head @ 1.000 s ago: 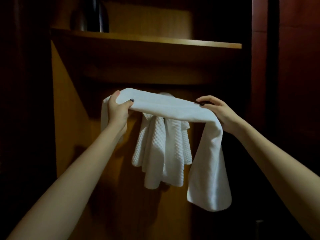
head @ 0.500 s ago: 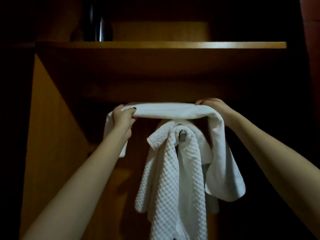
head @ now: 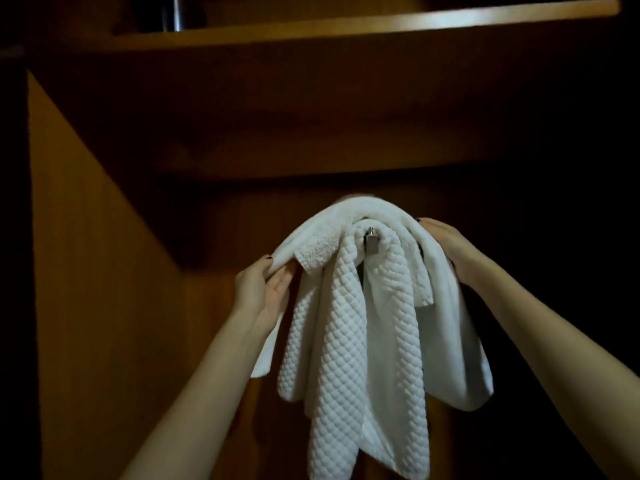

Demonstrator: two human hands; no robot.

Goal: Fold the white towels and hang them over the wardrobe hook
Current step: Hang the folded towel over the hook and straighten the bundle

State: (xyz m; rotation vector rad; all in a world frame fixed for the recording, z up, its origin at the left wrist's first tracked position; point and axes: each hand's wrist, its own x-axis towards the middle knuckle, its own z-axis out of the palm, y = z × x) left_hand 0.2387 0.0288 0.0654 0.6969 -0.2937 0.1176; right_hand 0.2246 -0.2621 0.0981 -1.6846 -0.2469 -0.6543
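The picture is dim, with a warm yellowish cast. Light seems to fall from the camera's side. The white towels [head: 349,323] at the centre are the brightest area, their quilted weave legible and not blown out. The shelf [head: 346,24] edge along the top and the wardrobe side panel [head: 90,271] at left glow amber. The shelf's underside lies in deep shadow, and the right third and far left edge sink to near black. The hook [head: 371,241] gives a dull glint. The shelf edge bows slightly, and detail is soft throughout.
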